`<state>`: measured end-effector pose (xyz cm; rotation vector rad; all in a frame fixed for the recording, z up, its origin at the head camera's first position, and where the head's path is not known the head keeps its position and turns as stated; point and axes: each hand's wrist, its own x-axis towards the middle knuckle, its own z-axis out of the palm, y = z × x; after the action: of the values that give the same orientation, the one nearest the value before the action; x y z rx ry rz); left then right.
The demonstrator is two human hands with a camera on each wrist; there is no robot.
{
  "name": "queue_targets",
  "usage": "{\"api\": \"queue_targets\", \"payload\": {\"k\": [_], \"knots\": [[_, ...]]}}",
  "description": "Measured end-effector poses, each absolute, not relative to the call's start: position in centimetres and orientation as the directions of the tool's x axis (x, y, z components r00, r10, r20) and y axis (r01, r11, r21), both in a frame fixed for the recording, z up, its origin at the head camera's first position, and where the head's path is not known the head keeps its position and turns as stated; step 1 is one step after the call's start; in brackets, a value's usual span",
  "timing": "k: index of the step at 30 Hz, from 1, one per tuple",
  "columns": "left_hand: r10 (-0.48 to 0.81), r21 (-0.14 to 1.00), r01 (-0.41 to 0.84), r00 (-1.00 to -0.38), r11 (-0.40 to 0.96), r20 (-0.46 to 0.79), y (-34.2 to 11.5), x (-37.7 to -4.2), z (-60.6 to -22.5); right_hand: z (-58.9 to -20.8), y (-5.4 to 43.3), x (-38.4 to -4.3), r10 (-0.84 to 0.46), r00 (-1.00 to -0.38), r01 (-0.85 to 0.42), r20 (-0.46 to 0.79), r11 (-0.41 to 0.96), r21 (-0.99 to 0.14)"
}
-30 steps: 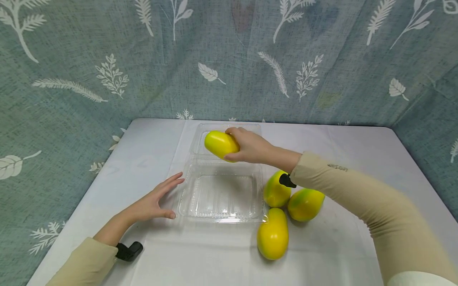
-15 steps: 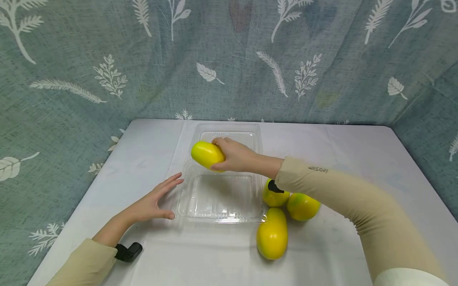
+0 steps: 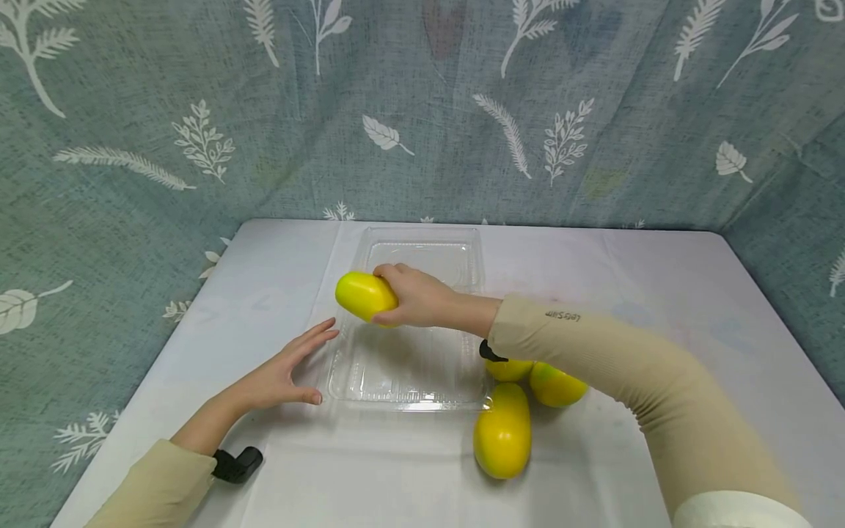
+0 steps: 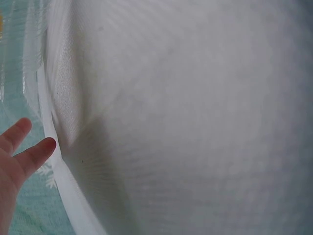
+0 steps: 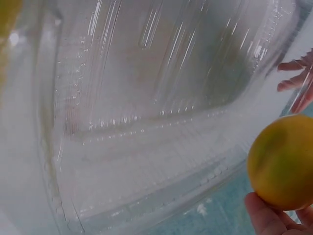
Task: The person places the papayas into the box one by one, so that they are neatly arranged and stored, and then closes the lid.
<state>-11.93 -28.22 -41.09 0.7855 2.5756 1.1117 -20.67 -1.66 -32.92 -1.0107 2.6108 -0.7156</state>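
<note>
My right hand (image 3: 419,297) grips a yellow mango (image 3: 364,295) above the left rear of a clear plastic clamshell box. In the right wrist view, fingertips (image 5: 266,215) press against the mango (image 5: 283,164), which has a greenish patch. The box lies unfolded, its base (image 3: 409,367) nearer me and its lid (image 3: 429,253) behind. At the base's left side, my left hand (image 3: 284,374) is spread, thumb and fingers apart, holding nothing. The left wrist view catches two of its fingers (image 4: 36,154) and a bit of the clear box (image 4: 19,54).
Right of the box lie more mangoes: one in front (image 3: 503,433), one (image 3: 557,385) farther right and one (image 3: 508,369) partly hidden under my right forearm. A white cloth (image 3: 370,477) covers the table. Behind it hangs a green leaf-patterned curtain (image 3: 429,110).
My right hand has carried the mango left and slightly towards me, from over the lid to the left side of the box. My left hand has stayed in place.
</note>
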Motion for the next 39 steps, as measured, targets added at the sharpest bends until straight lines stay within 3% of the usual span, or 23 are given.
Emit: {"api": "queue_targets", "payload": {"k": [12, 26, 34, 39], "knots": [[0.542, 0.725, 0.362, -0.840, 0.586, -0.019, -28.1, -11.8, -40.9, -34.1, -2.3, -20.9, -0.688, -0.725, -0.596, -0.045, 0.658, -0.459], [0.540, 0.724, 0.358, -0.842, 0.590, -0.024, -28.2, -11.8, -40.9, -34.7, -3.3, -20.5, -0.726, -0.676, -0.627, -0.128, 0.658, -0.417], [0.538, 0.709, 0.369, -0.843, 0.601, -0.018, -28.2, -12.0, -41.1, -34.7, -3.5, -20.2, -0.728, -0.674, -0.673, -0.130, 0.677, -0.298], [0.544, 0.697, 0.378, -0.839, 0.610, -0.022, -28.3, -12.0, -41.1, -34.5, -3.5, -19.9, -0.707, -0.688, -0.653, -0.165, 0.702, -0.284]]}}
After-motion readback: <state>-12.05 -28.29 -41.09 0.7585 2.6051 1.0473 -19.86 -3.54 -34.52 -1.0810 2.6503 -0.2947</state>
